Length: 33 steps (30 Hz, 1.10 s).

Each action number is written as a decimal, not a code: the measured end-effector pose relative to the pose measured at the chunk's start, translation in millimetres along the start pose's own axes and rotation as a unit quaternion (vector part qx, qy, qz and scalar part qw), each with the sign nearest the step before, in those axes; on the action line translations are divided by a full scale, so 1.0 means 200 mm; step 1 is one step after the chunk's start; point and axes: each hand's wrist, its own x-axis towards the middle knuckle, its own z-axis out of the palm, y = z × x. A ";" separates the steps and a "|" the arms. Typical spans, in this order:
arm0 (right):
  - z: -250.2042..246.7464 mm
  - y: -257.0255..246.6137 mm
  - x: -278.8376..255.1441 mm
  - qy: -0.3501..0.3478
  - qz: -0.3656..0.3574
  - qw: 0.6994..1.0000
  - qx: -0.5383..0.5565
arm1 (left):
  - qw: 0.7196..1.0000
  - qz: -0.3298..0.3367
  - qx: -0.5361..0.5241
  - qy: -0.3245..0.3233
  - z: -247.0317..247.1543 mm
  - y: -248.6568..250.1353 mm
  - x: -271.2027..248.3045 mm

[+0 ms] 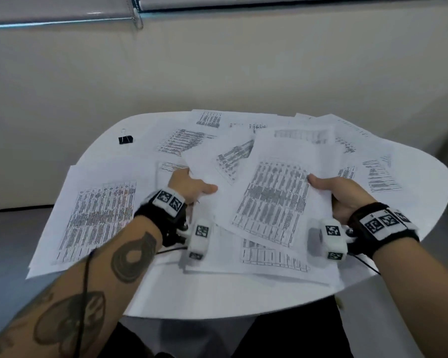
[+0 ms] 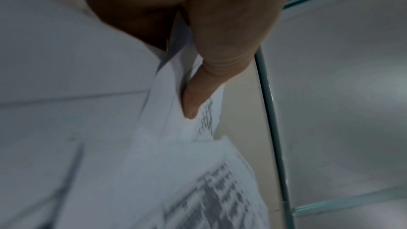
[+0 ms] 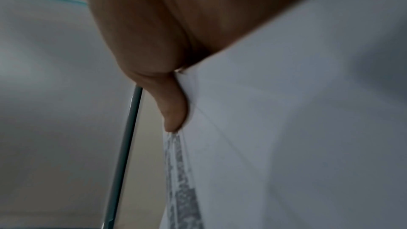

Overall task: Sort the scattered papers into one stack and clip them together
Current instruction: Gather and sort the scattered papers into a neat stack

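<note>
Several printed sheets lie scattered over a white round table (image 1: 106, 146). My left hand (image 1: 189, 186) pinches the near-left edge of one raised sheet (image 1: 217, 161), thumb on top; the left wrist view shows that thumb (image 2: 207, 83) pressed on the sheet (image 2: 176, 145). My right hand (image 1: 334, 193) pinches the right edge of a table-printed sheet (image 1: 274, 202) lifted over the pile, and in the right wrist view its thumb (image 3: 174, 109) lies on the paper (image 3: 286, 128). A black binder clip (image 1: 125, 139) sits alone at the table's far left, apart from both hands.
A large printed sheet (image 1: 96, 215) overhangs the table's near-left edge. More sheets (image 1: 378, 174) spread to the far right rim. A pale wall (image 1: 217, 68) stands behind the table. Dark clothing (image 1: 282, 337) shows below the near edge.
</note>
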 end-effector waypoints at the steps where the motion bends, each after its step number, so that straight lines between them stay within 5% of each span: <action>1: 0.05 -0.01 -0.01 -0.011 0.003 1.000 0.003 | 0.999 -0.004 -0.031 -0.015 0.02 -0.03 -0.02; 5: 0.13 0.02 0.10 0.033 -0.045 0.995 -0.081 | 0.977 -0.015 -0.168 -0.131 0.05 -0.11 -0.13; 8: 0.21 0.01 0.03 0.053 -0.071 0.981 -0.175 | 0.921 -0.004 -0.312 -0.233 0.02 -0.06 -0.21; 12: 0.23 0.04 0.04 0.077 -0.086 0.963 -0.243 | 0.903 -0.063 -0.396 -0.157 -0.07 0.03 -0.15; 19: 0.22 0.03 0.05 0.056 -0.082 0.949 -0.301 | 0.974 -0.080 -0.116 -0.179 -0.10 0.26 -0.07; 22: 0.20 0.04 0.05 0.039 -0.067 0.950 -0.302 | 0.971 -0.088 0.077 -0.208 -0.07 0.26 -0.01; 25: 0.17 0.05 0.07 0.066 -0.064 0.968 -0.232 | 0.941 -0.034 0.291 -0.168 -0.03 0.23 -0.02; 28: 0.15 0.05 0.09 0.069 -0.073 0.971 -0.217 | 0.944 -0.037 0.273 -0.184 -0.03 0.19 -0.02; 33: 0.19 0.04 0.06 0.012 -0.101 0.973 -0.208 | 0.975 0.043 0.203 -0.082 -0.01 0.20 -0.07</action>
